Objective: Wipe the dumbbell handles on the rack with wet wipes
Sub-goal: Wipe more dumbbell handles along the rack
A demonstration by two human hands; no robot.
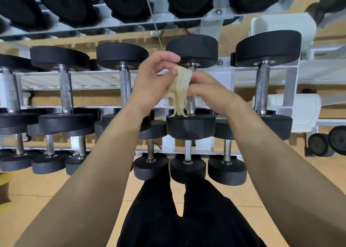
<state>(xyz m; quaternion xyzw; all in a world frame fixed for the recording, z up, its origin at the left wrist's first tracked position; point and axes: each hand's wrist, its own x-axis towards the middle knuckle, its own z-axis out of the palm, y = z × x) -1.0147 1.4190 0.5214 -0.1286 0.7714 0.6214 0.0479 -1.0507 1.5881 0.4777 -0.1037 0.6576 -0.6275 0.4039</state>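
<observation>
A crumpled, yellowish wet wipe point(180, 86) hangs in front of the chrome handle point(190, 105) of a black dumbbell point(191, 127) on the middle tier of the white rack point(78, 82). My left hand point(151, 82) pinches the wipe's upper edge between thumb and fingers. My right hand point(209, 91) grips the wipe from the right, close against the handle. Most of that handle is hidden behind the wipe and my hands. The wipe's lower tip touches the dumbbell's near head.
Neighbouring dumbbells with knurled handles point(125, 84) point(263, 89) stand left and right on the same tier. Smaller dumbbells point(188, 164) fill the lower tier, larger ones point(123, 1) the top tier. My black-trousered legs point(177, 218) stand on tan flooring. Weight plates point(329, 144) lie at far right.
</observation>
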